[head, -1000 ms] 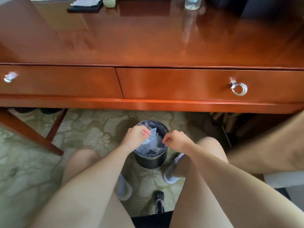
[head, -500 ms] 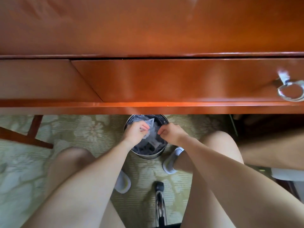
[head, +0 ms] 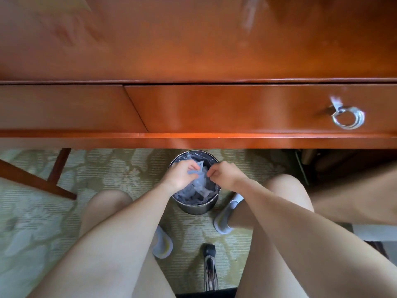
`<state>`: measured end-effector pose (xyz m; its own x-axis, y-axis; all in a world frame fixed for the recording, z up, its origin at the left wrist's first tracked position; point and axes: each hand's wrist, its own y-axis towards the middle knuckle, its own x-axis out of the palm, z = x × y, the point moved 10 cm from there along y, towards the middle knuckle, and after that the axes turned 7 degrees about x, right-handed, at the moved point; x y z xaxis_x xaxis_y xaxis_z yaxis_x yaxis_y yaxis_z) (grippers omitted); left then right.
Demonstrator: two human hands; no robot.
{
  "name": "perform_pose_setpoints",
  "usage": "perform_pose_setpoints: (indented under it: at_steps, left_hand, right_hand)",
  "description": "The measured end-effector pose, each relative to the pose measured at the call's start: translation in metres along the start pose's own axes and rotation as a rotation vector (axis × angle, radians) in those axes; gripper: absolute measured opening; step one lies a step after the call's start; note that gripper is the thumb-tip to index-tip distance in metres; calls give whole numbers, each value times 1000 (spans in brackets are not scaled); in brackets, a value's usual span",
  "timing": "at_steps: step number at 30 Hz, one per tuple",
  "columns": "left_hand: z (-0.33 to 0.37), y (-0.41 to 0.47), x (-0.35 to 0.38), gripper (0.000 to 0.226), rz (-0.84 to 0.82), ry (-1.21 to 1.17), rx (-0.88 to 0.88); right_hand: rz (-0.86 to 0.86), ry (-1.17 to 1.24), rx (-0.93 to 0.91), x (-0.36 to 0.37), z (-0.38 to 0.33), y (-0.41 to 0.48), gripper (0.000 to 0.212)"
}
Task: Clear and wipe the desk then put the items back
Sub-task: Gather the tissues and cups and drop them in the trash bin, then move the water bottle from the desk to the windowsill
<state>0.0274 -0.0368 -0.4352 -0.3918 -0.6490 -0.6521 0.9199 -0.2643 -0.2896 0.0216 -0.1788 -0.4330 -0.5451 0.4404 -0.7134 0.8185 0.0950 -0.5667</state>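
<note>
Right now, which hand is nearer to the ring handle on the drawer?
Right. The right hand is below and to the left of the ring handle, over the bin; the left hand lies further left.

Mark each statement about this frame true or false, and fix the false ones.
1. The left hand and right hand are both over the bin. True.
2. The bin stands on a chair. False: it stands on the carpet, just below the desk front edge.
3. The left hand pinches a pale scrap. True.
4. A drawer hangs open. False: the drawer with the ring pull is closed.
5. The feet are bare. False: they wear slippers.
</note>
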Motion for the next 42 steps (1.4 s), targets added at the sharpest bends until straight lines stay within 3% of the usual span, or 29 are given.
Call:
perform_pose_setpoints:
  at_steps: [11, 20, 31, 37, 42]
  left_hand:
    - [78, -70, -32, 22, -120, 86, 148]
    - [177, -122, -95, 15, -149, 206, 280]
    - [302, -101, -195, 16, 43, 28, 399]
    - [324, -30, -261, 30, 319, -80, 387]
    - [324, 54, -301, 45, 390, -97, 326]
  right_hand:
    - [67, -122, -121, -36, -34, -88, 31]
    - [202, -131, -303, -122, -75, -190, 24]
    - [519, 231, -341, -296, -65, -254, 17]
    - [640, 415, -224, -377, -49, -205, 17]
    - [697, 497, -201, -443, -74, -139, 29]
